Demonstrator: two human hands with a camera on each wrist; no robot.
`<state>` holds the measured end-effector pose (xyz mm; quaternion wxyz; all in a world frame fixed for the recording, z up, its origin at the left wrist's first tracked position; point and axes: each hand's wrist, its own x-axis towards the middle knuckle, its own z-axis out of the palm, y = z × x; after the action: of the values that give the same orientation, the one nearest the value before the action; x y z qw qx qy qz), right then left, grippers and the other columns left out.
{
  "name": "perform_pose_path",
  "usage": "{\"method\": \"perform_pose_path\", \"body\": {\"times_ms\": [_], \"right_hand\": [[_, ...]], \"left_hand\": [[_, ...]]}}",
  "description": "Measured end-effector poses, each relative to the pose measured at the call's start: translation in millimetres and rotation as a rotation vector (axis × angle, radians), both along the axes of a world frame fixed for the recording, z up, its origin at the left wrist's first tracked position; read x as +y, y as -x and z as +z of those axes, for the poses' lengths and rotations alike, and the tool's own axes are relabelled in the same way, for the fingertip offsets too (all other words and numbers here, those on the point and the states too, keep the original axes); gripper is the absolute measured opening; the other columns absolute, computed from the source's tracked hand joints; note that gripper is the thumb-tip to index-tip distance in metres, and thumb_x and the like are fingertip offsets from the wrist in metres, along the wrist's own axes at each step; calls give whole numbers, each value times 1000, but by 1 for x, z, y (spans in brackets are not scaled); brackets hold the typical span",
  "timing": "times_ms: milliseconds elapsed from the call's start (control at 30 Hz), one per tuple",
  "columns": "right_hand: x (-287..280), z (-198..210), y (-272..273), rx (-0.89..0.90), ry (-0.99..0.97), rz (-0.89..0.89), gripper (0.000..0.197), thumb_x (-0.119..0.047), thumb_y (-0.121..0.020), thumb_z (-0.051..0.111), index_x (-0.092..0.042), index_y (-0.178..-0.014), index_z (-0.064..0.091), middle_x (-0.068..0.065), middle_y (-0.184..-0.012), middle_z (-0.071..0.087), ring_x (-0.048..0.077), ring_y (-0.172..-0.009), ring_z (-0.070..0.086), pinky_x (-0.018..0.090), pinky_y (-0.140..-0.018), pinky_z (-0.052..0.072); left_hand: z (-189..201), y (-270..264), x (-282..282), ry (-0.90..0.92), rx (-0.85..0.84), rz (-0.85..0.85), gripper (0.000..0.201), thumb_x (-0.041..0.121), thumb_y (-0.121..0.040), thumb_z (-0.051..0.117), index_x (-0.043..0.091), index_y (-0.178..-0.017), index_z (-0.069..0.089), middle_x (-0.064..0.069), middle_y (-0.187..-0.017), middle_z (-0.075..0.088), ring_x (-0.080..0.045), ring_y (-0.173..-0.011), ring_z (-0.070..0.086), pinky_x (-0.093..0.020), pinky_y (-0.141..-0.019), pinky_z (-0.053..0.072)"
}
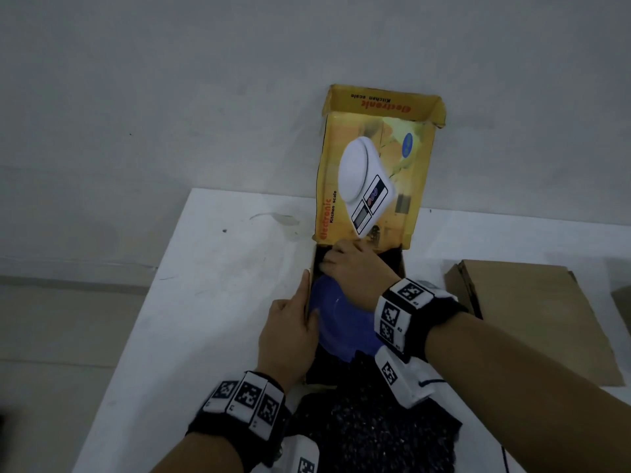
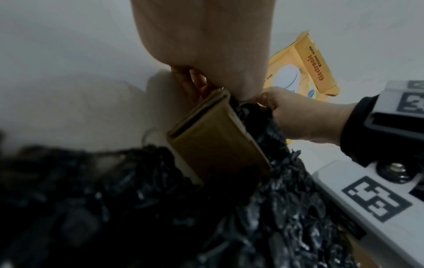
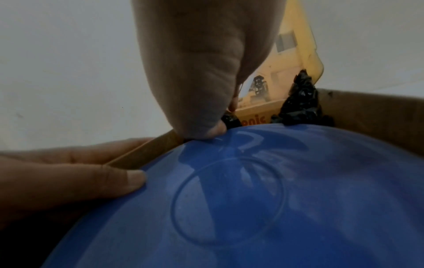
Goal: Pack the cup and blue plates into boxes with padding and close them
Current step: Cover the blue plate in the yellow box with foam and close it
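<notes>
Inside one box (image 1: 406,268): one blue plate (image 1: 336,322)

Plate (image 1: 336,322) blue. Box lid (image 1: 370,175) yellow, red lettering, white scale picture. Padding (image 1: 372,428) black, glossy. Table (image 1: 211,285) white. Second box (image 1: 532,315) brown. Wristbands (image 1: 406,312) black-white square markers.

Both forearms are bare, with no sleeves. Each wrist wears a broad black strap ringed with white square tiles, every tile printed with a black-and-white coded marker. The left hand (image 1: 286,331) has its band (image 1: 244,401) just behind it; the right hand (image 1: 355,268) has the same kind of band (image 1: 409,312). Under each wrist hangs a white camera housing bearing another marker, and the one on the right wrist (image 2: 376,197) is fixed to a dark bracket by a shiny metal bolt (image 2: 395,167).
</notes>
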<state>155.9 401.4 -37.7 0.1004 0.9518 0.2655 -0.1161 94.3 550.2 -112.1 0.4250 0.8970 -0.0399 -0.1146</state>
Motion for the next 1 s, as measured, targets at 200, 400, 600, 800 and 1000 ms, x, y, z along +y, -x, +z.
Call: {"method": "perform_pose_path", "body": {"times_ms": [200,400,600,800,1000], "right_hand": [[-9,3,-2,-27,-386,-185,50,10,-85,41,-15,-128,51,4,-127,51,26,-110,47,36,-80,43],[0,-3,-10,-67,-528,-484,24,-6,-91,48,-16,-104,65,5,-104,66,25,-96,61,35,-81,49],[16,4,-2,145,-507,-244,35,10,-76,44,-14,-102,46,8,-93,56,25,-84,53,38,-71,47],[1,-8,-4,-71,-615,-487,17,-3,-90,51,-11,-103,58,5,-105,54,21,-93,54,34,-80,47],[12,1,4,18,-72,-210,35,-10,-91,39,-16,-122,55,4,-123,53,28,-119,43,44,-106,29]], "left_hand": [[2,2,-2,22,-17,24,64,29,-98,42,46,-145,2,6,-99,45,-5,-95,30,-27,-69,31],[3,1,-2,23,-12,14,64,28,-98,42,44,-145,3,7,-99,45,-11,-103,36,-27,-72,33],[2,0,-1,18,-31,-5,67,25,-97,43,46,-145,1,10,-88,44,-11,-92,34,-28,-65,31],[0,1,-2,29,-32,8,65,25,-98,43,48,-141,0,9,-94,44,-4,-95,30,-27,-69,31],[-8,-1,0,8,-36,8,65,28,-97,43,43,-147,5,6,-95,46,-9,-98,36,-28,-68,33]]}}
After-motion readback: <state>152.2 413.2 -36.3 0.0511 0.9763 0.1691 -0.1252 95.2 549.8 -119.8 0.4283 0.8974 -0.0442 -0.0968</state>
